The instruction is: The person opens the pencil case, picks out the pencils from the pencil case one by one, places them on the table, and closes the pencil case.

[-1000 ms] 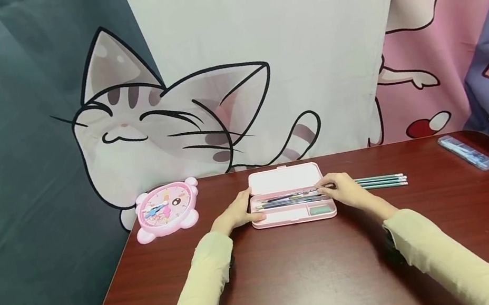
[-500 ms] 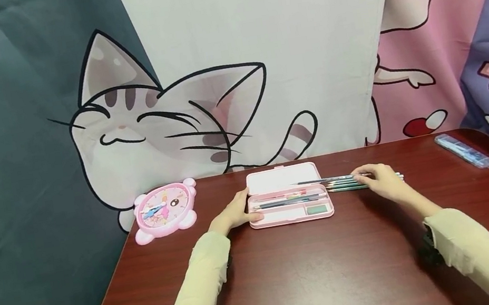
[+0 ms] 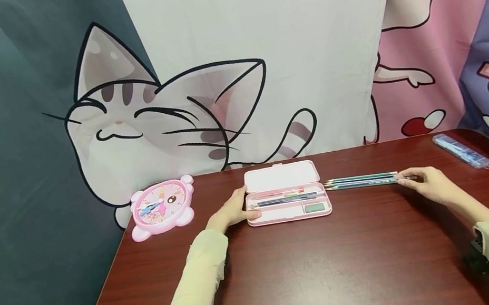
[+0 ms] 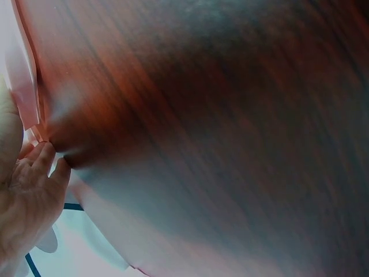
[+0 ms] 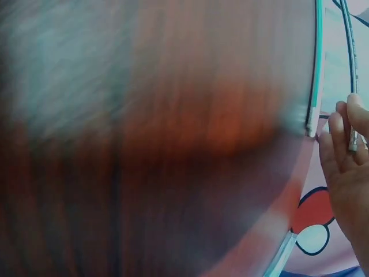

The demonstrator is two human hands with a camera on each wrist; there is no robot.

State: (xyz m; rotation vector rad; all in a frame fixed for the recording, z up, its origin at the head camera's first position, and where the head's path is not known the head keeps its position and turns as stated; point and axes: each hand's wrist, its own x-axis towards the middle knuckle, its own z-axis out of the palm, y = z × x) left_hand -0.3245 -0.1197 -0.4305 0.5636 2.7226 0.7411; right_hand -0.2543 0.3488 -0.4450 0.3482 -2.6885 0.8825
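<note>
My left hand (image 3: 230,212) grips the left end of an open pink pencil case (image 3: 290,218), thumb over its front part. In the left wrist view, the hand (image 4: 34,196) is beside the case's pink edge (image 4: 23,86). Pencils (image 3: 288,200) and a green eraser (image 3: 314,208) lie inside the case. To the right, my right hand (image 3: 429,184) pinches the end of a dark striped pencil (image 5: 352,63), thumb against fingers. That pencil runs alongside green pencils (image 3: 359,177) on the table; whether it touches them I cannot tell.
A pink toy clock (image 3: 161,205) lies at the back left of the brown table (image 3: 311,270). Near the back right corner is a slim blue transparent box (image 3: 461,151). A curtain with a cartoon cat (image 3: 125,128) hangs behind the table.
My right hand has carried the striped pencil out of the case and rightward, to beside the green pencils, and lowered it. The left hand has stayed on the case.
</note>
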